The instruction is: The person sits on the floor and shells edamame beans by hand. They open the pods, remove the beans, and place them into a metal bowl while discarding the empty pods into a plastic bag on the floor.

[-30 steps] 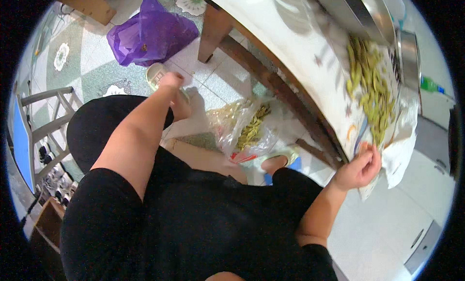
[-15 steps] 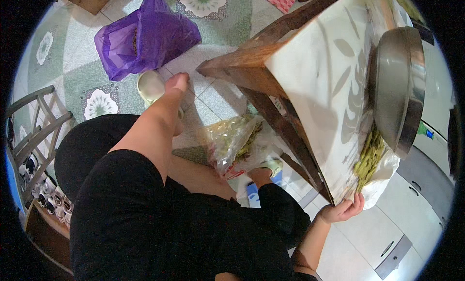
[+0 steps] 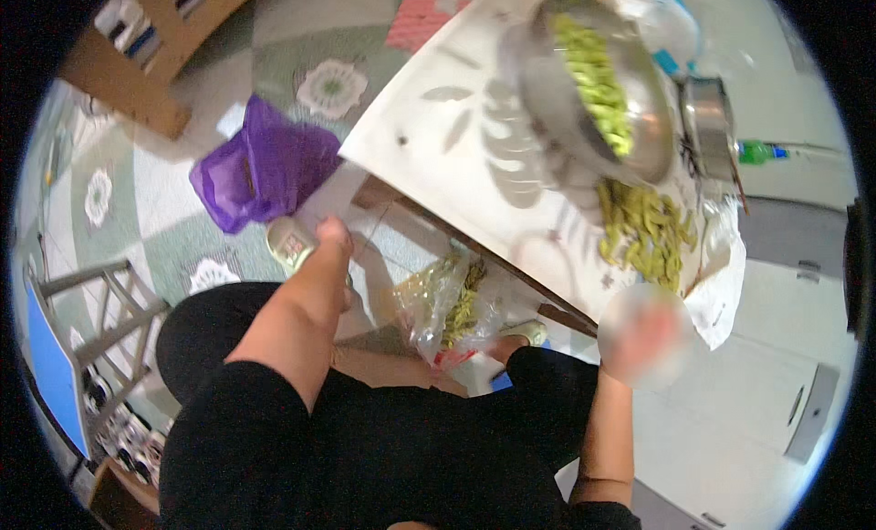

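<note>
My right hand [image 3: 643, 338] is at the table's near edge, beside a pile of green bean pods [image 3: 643, 229]. It is blurred, so its fingers and anything in them cannot be made out. A wide steel bowl [image 3: 650, 119] next to the pile contains light green shelled beans [image 3: 593, 83]. My left hand [image 3: 334, 233] hangs low beyond my left knee, between a slipper [image 3: 290, 242] and a purple plastic bag [image 3: 260, 169]. Its fingers are mostly hidden. Below the table edge, a clear plastic bag [image 3: 424, 302] with more pods [image 3: 464, 306] sits between my legs.
The pale, leaf-patterned table [image 3: 429, 137] has a wooden edge at front right. A steel pot [image 3: 709, 128] and a green bottle [image 3: 756, 152] stand behind the bowl. A grey rack [image 3: 105, 302] is at far left, and white cabinets [image 3: 776, 311] at right.
The view has turned and shifted toward the table, so the bowl's inside and the pod pile now show. My left hand stays low near the purple bag; my right hand remains by the pods.
</note>
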The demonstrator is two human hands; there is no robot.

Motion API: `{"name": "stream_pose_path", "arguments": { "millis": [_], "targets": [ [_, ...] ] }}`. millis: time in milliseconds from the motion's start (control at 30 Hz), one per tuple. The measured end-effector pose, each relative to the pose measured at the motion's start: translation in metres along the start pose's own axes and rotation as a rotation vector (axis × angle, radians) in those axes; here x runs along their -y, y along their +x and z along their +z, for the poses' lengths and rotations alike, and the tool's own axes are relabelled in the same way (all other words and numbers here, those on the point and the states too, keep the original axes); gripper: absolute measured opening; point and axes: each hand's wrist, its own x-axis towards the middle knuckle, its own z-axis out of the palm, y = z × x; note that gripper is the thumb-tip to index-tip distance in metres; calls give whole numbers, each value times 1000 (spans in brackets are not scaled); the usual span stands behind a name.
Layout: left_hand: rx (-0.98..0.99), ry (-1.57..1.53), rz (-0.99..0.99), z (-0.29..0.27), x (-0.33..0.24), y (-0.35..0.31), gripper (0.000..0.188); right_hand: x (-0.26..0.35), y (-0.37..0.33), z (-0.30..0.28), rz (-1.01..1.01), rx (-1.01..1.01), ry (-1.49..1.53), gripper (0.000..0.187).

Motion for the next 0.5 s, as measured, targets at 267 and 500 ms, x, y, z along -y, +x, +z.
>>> {"name": "stream_pose_path", "arguments": {
  "millis": [267,500],
  "targets": [
    [288,-531,37,23,-107,-133,19,2,-3,-22,-58,-53,-6,31],
    [642,-624,236,33,-216,-324,18,-37,-28,19,-92,-383,197,27]
  ]
}}
